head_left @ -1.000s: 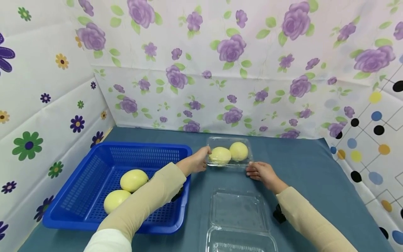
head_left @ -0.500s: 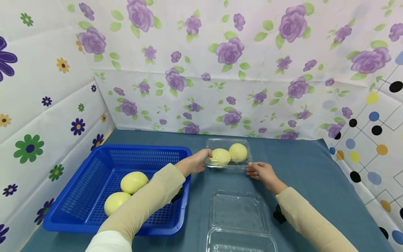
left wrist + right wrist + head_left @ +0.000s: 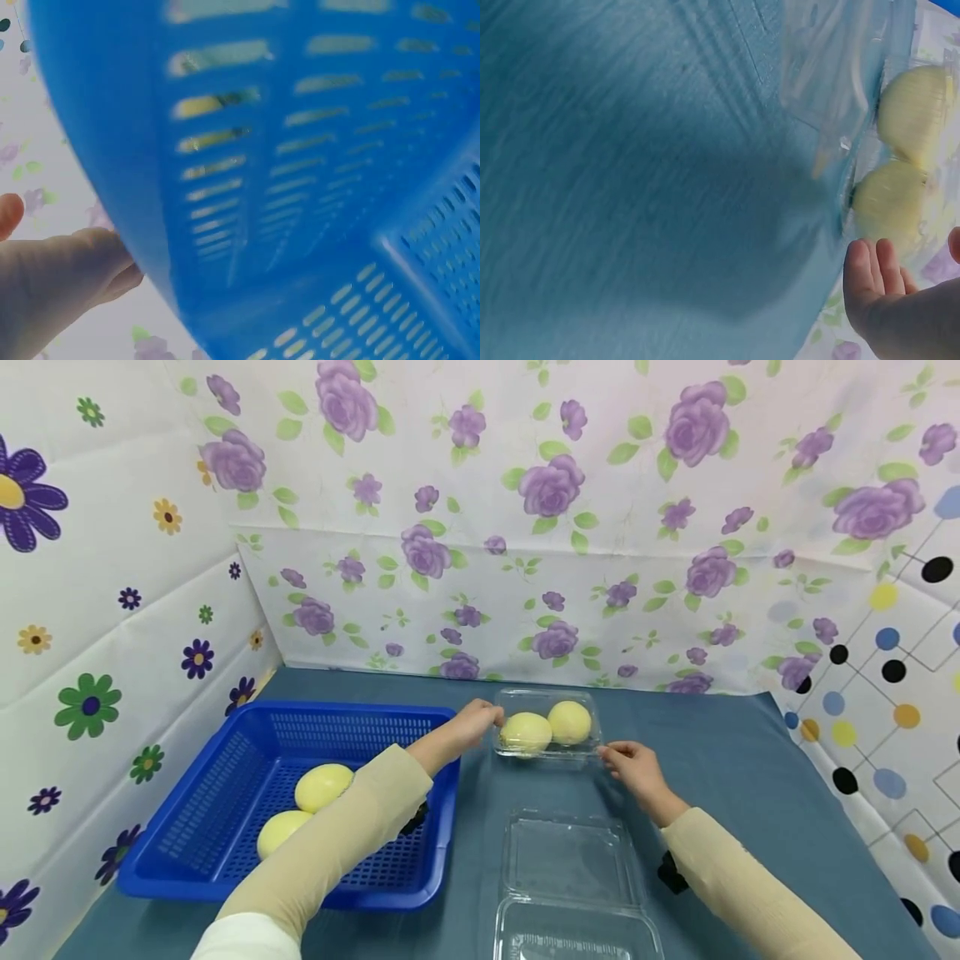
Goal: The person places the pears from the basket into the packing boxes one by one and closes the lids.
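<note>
Two pale yellow melons, a left one [image 3: 525, 735] and a right one [image 3: 570, 723], lie in a lidded clear plastic container [image 3: 544, 695] near the back of the table. My left hand [image 3: 471, 723] is at its left side, fingertips by the upper left edge. By its front right corner is my right hand [image 3: 632, 770]; the right wrist view shows these fingers [image 3: 886, 266] fairly straight, with the thumb apart from them. The left wrist view is mostly filled by the blue basket [image 3: 112, 112], with part of my left hand [image 3: 64, 281] beyond its rim.
The blue plastic basket [image 3: 270, 893] stands on the left under my left forearm, holding two more melons, one farther [image 3: 322, 787] and one nearer [image 3: 281, 832]. An open clear container [image 3: 570, 858] lies in front. Patterned cloth walls [image 3: 405, 602] enclose the table.
My left hand has risen slightly along the container's left side. The right hand has shifted a little to the right at the corner. The container and melons have stayed in place.
</note>
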